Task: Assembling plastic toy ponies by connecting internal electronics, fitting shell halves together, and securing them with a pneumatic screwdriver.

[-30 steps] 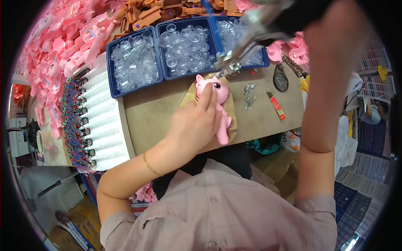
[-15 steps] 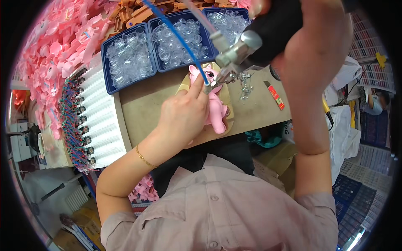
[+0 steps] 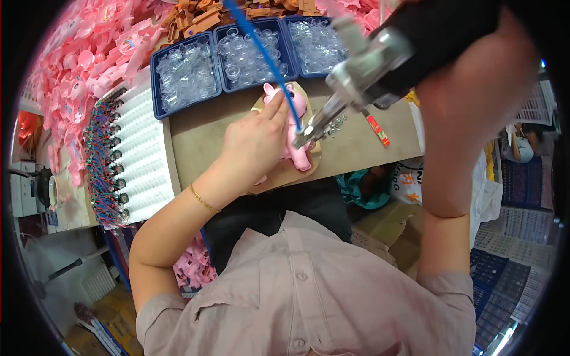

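Note:
A pink toy pony [image 3: 301,158] lies on a tan holder [image 3: 279,183] on the worktable in front of me. My left hand [image 3: 252,141] holds the toy in place, its stretched fingers pressing on the pony near the head. My right hand [image 3: 475,77], raised and blurred, grips a black power screwdriver [image 3: 439,38] with a metal nose and a thin blue tube [image 3: 261,47]. Its slim metal tip [image 3: 306,137] slants down to the pony's body. Fingers of the right hand are mostly hidden behind the tool. Small clear pieces [image 3: 336,126] lie beside the holder.
Three joined blue trays [image 3: 217,64] of clear plastic parts stand behind the holder. Pink parts [image 3: 77,65] pile up at far left, brown parts [image 3: 205,21] behind. A white ridged rack [image 3: 142,160] carries wired round pieces [image 3: 122,184]. A red stick-shaped tool [image 3: 377,130] lies right.
The screwdriver tip has moved from the pony's head down to its body. My right hand has shifted right, and the left fingers have straightened over the toy. The view has shifted slightly.

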### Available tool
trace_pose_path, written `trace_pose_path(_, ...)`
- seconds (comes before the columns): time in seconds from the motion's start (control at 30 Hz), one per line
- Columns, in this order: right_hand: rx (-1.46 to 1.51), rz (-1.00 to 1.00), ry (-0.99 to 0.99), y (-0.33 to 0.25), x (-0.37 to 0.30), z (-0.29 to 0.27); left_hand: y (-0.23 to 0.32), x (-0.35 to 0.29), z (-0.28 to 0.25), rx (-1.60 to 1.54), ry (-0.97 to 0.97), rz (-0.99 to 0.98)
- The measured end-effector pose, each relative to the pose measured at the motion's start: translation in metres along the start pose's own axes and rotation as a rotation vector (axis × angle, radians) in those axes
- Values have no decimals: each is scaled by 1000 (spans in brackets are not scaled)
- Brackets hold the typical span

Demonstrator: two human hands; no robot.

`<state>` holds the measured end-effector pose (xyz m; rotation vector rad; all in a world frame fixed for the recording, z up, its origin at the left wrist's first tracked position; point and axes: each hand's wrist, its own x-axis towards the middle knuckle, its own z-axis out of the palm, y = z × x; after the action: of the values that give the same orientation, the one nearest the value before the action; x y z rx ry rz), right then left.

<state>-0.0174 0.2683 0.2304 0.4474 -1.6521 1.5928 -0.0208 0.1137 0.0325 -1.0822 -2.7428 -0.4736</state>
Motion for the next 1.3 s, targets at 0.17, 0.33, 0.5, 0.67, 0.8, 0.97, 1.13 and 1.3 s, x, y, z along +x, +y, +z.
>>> trace_pose_path(0.17, 17, 46, -9, 0, -22, -3, 0, 0, -1, 28, -37, 64)
trace_pose_path(0.33, 44, 101, -20, 10, -37, -3, 1, 2, -1, 16, -137, 63)
trace_pose_path(0.5, 78, 324, 48, 5, -48, 15, 1, -2, -3, -62, 46, 75)
trace_pose_path(0.67, 35, 248, -80, 6, -22, 19, -4, -6, 11, -49, 115, 35)
trace_pose_path(0.8, -49, 51, -41, 4, -5, 32, -47, 28, -14, -394, -13, 82)
trace_pose_path(0.97, -133, -98, 84, 27, -6, 67, -155, 41, -12, 264, 252, -226)
trace_pose_path(1.13, -163, -95, -191, 38, 11, 48, -162, 53, -3, 200, 104, -176)
trace_pose_path(1.3, -103, 62, -92, 45, -11, 61, -164, 52, -10, 163, 119, -209)
